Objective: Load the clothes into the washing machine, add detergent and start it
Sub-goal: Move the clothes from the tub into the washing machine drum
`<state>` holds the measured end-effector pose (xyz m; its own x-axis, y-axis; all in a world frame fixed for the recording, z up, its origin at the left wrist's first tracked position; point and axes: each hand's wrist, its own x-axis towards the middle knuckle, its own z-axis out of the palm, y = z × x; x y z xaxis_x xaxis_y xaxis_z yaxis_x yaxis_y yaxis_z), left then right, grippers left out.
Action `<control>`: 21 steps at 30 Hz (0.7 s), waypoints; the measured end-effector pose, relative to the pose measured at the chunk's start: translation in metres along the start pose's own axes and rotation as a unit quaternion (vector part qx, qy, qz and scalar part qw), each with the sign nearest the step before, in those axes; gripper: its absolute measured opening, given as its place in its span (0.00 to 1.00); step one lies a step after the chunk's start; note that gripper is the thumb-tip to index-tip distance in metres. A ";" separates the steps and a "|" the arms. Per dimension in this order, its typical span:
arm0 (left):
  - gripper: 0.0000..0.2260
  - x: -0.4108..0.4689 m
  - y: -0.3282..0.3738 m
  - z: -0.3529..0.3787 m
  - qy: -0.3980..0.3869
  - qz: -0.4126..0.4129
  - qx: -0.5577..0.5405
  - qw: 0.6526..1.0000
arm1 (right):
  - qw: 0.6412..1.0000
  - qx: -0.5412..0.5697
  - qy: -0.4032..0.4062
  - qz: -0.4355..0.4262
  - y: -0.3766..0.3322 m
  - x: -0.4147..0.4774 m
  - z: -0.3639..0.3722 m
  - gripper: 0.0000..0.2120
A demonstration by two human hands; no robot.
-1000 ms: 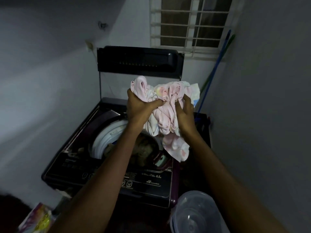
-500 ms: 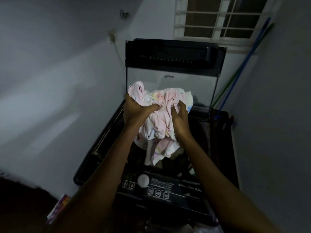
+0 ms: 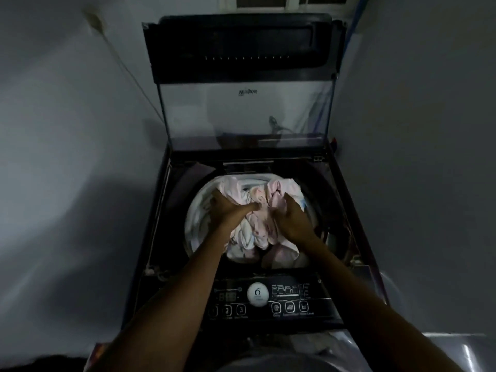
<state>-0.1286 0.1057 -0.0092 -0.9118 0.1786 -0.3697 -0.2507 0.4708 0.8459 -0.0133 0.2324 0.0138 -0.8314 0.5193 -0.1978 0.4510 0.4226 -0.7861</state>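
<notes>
2 hands, left hand (image 3: 230,209) and right hand (image 3: 291,218), clenched on soft, light pink clothes (image 3: 257,232) over washing machine (image 3: 346,210) drum; limp, floppy, best bunched mid-bundle.

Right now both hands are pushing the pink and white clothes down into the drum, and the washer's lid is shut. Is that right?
Not quite. The lid is open, standing upright behind the drum, as the head view shows. The rest holds: the left hand and right hand both grip the pink and white clothes in the drum.
</notes>
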 end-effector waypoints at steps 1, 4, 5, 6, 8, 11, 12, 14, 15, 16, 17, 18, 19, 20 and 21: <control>0.61 0.008 -0.009 0.004 -0.036 -0.016 0.020 0.999 | 0.999 -0.043 -0.030 0.007 0.005 0.001 0.004 0.30; 0.42 0.026 -0.027 0.007 -0.121 -0.009 0.108 0.987 | 0.977 -0.169 -0.127 -0.013 0.018 0.004 0.024 0.34; 0.37 0.030 -0.032 0.006 -0.127 0.006 0.148 0.981 | 0.971 -0.193 -0.142 -0.011 0.022 0.007 0.031 0.34; 0.33 0.034 -0.034 0.004 -0.128 0.028 0.191 0.973 | 0.967 -0.206 -0.151 -0.005 0.025 0.011 0.038 0.35; 0.30 0.040 -0.037 -0.003 -0.129 0.063 0.279 0.949 | 0.959 -0.224 -0.171 0.019 0.029 0.021 0.048 0.38; 0.30 0.034 -0.030 -0.012 -0.096 0.106 0.418 0.897 | 0.951 -0.243 -0.187 0.041 0.034 0.039 0.057 0.40; 0.32 0.030 -0.028 -0.012 -0.066 0.138 0.445 0.882 | 0.949 -0.249 -0.191 0.043 0.037 0.045 0.059 0.40; 0.36 0.023 -0.030 -0.010 -0.027 0.231 0.453 0.861 | 0.943 -0.254 -0.209 0.050 0.041 0.056 0.060 0.39; 0.37 0.021 -0.034 -0.008 -0.033 0.272 0.459 0.845 | 0.940 -0.254 -0.221 0.048 0.043 0.059 0.059 0.38; 0.36 0.022 -0.039 -0.007 -0.057 0.301 0.473 0.826 | 0.940 -0.249 -0.228 0.041 0.045 0.063 0.058 0.37; 0.35 0.024 -0.043 -0.006 -0.092 0.307 0.484 0.814 | 0.945 -0.242 -0.220 0.031 0.047 0.066 0.055 0.36; 0.34 0.025 -0.044 -0.007 -0.128 0.296 0.492 0.809 | 0.952 -0.238 -0.192 0.023 0.049 0.068 0.053 0.36; 0.36 0.029 -0.046 -0.007 -0.160 0.270 0.498 0.809 | 0.958 -0.245 -0.144 0.019 0.050 0.068 0.052 0.35; 0.38 0.033 -0.047 -0.008 -0.180 0.250 0.502 0.808 | 0.960 -0.263 -0.093 0.020 0.051 0.067 0.053 0.35; 0.42 0.035 -0.046 -0.009 -0.197 0.238 0.499 0.810 | 0.958 -0.281 -0.056 0.020 0.051 0.064 0.055 0.35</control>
<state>-0.1520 0.0827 -0.0577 -0.6043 0.7143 -0.3530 0.6656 0.6961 0.2691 -0.0615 0.2470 -0.0711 -0.8252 0.4732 -0.3083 0.5605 0.7536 -0.3434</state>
